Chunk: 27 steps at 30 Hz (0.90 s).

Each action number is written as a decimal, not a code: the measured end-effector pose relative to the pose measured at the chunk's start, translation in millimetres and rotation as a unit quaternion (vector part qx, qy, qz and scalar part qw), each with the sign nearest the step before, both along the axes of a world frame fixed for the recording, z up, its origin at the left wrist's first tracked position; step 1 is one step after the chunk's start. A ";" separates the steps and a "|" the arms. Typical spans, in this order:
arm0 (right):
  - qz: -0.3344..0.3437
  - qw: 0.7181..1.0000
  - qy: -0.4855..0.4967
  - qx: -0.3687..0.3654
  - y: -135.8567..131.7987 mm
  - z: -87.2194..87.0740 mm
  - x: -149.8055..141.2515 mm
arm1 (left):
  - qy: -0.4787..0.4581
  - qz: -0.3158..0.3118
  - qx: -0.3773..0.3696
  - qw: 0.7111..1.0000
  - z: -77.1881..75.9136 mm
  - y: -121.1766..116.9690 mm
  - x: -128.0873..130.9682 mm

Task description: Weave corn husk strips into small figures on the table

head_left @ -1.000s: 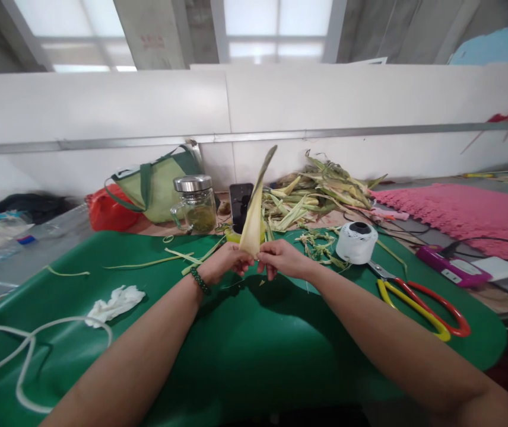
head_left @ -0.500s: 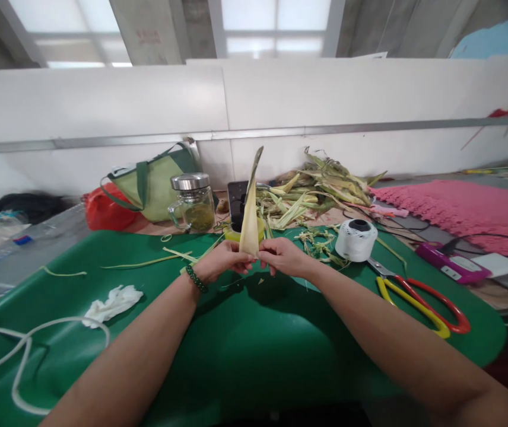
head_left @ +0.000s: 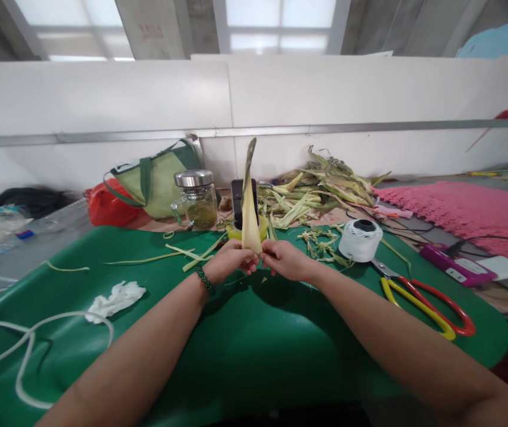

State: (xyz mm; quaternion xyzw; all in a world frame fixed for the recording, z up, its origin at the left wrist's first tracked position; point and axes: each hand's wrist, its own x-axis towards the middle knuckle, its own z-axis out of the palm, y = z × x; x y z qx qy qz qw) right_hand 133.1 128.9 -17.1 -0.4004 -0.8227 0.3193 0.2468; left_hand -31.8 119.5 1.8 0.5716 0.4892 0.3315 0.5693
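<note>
Two bare forearms reach in from the near edge over a green mat [head_left: 254,344]. On the mat at left lie a looped white cord [head_left: 32,344] and a crumpled tissue [head_left: 118,301]; at right, scissors [head_left: 387,271] with red and yellow handles, their blades pointing toward a white spool [head_left: 361,243].

Ahead, at the centre, the hands nearly meet above the mat. The left hand [head_left: 232,262], a green bracelet [head_left: 205,280] at its wrist, pinches the broad lower end of a pale husk [head_left: 250,224], thumb laid on the near face. The right hand [head_left: 285,261] pinches the lower right corner, thumb and finger closed, no gap showing. The husk stands upright between them, its dark tip curving up. How hard they press cannot be told.

For a neat hold, both pinches probably belong close together on that broad base, firm but light, since such fibre looks likely to split lengthwise. The tall, loose tip would sway, so small, level finger movements seem best.

Just beyond are a phone [head_left: 238,204], partly hidden by the husk, and a lidded jar [head_left: 203,207]. Farther right, a tangled heap of husks [head_left: 338,184] lies before a white wall [head_left: 102,95].
</note>
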 end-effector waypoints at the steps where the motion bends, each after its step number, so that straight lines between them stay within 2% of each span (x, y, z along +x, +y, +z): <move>1: -0.009 0.999 -0.020 0.027 -1.7 1.2 -0.6 | -0.005 0.000 -0.001 1.000 -0.6 0.3 0.0; 4: -0.046 0.986 -0.103 0.121 -6.6 4.8 -3.4 | -0.011 0.002 -0.015 1.000 -2.1 2.1 -0.3; 7: -0.068 0.962 -0.198 0.174 -11.1 8.0 -6.7 | -0.004 0.003 -0.023 1.000 -3.3 4.3 -0.6; 11: -0.058 0.935 -0.284 0.203 -16.0 10.5 -10.4 | -0.001 0.012 -0.027 1.000 -4.9 6.7 -0.7; 18: -0.058 0.913 -0.326 0.237 -13.7 5.8 -15.6 | -0.022 0.031 -0.042 0.998 -5.3 7.9 -1.2; 20: -0.061 0.915 -0.323 0.232 -11.3 5.1 -14.7 | -0.028 0.012 -0.057 0.998 -3.4 6.7 -1.3; 22: -0.070 0.930 -0.293 0.213 -10.1 5.6 -12.4 | -0.030 -0.007 -0.073 0.997 -1.5 5.4 -1.8; 27: -0.054 0.982 -0.118 0.140 -9.1 5.9 -5.2 | -0.033 -0.028 -0.089 0.995 -0.4 4.9 -5.5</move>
